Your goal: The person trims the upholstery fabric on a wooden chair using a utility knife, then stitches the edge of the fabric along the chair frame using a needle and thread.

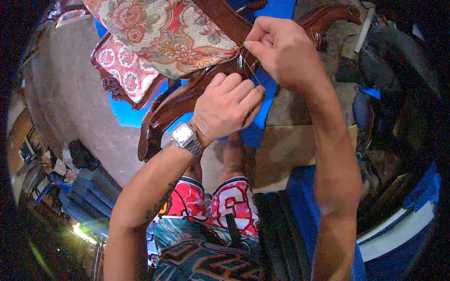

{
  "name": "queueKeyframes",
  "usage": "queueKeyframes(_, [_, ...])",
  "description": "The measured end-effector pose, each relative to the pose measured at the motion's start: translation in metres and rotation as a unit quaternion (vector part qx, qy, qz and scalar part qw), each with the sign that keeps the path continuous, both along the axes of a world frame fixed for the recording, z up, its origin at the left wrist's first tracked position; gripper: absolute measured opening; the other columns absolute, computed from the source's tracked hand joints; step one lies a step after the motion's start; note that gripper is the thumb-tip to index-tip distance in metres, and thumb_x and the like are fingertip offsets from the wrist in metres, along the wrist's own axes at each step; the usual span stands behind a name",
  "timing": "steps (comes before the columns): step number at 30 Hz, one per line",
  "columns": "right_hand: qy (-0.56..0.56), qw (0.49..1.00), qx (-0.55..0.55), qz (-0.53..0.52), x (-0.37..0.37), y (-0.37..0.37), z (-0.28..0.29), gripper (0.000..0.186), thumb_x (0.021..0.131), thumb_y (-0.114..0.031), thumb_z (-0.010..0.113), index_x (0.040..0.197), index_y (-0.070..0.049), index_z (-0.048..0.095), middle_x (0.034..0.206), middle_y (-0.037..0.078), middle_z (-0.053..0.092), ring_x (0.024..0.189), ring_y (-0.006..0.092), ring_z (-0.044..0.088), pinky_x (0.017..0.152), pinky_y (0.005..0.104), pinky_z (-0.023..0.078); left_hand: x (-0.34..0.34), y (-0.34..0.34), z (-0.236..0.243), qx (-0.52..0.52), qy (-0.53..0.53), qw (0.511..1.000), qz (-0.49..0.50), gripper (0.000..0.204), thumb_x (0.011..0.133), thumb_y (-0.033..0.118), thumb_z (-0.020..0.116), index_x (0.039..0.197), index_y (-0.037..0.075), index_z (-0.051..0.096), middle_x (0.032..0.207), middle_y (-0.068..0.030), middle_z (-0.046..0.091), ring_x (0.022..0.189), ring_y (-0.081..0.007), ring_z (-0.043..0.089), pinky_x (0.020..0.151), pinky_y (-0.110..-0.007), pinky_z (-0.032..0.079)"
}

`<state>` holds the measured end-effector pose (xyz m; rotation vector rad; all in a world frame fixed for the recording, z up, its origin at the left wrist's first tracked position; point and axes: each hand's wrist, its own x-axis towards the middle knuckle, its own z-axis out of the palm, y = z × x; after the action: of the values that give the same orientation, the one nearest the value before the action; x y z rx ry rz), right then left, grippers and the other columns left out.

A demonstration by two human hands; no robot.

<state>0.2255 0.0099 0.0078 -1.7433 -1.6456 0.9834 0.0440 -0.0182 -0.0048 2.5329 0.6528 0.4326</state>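
Two hands: right hand (pixel 281 51) pinching a thin, pale brown thread (pixel 252 72); left hand (pixel 229 105) curled closed on its lower end.
Thread position: strung between both, at the near corner of a cream-and-red floral woven fabric (pixel 187 42).
Beside fabric: dark brown, glossy, curved wooden frame (pixel 176 105).
Beneath frame: bright blue flat sheet (pixel 126 114).
Left wrist: square-faced silver metal watch (pixel 183 135).

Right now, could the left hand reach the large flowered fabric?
Probably yes: the large flowered fabric looks uncovered near the left hand, though a thread running there from the right hand might hinder it.
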Motion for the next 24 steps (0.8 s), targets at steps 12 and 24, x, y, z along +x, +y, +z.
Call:
queueKeyframes(12, [0.075, 0.981, -0.175, -0.030, 0.004, 0.003, -0.005, 0.016, 0.076, -0.019, 0.068, 0.075, -0.003, 0.069, 0.077, 0.018, 0.068, 0.072, 0.0335, 0.067, 0.069, 0.0417, 0.054, 0.003, 0.001, 0.002, -0.005, -0.036, 0.999, 0.020, 0.031, 0.075, 0.022, 0.077, 0.101, 0.009, 0.067, 0.074, -0.0020, 0.050, 0.068, -0.0207, 0.049, 0.059, -0.035, 0.037])
queueKeyframes(24, [0.096, 0.978, -0.095, -0.157, -0.017, -0.014, -0.013, 0.013, 0.075, -0.014, 0.065, 0.071, -0.001, 0.066, 0.069, 0.020, 0.066, 0.066, 0.0351, 0.067, 0.064, 0.0421, 0.055, 0.004, 0.003, 0.004, -0.010, -0.044, 0.999, 0.021, 0.019, 0.078, 0.019, 0.073, 0.092, 0.009, 0.065, 0.074, -0.0013, 0.051, 0.069, -0.0189, 0.049, 0.062, -0.032, 0.039])
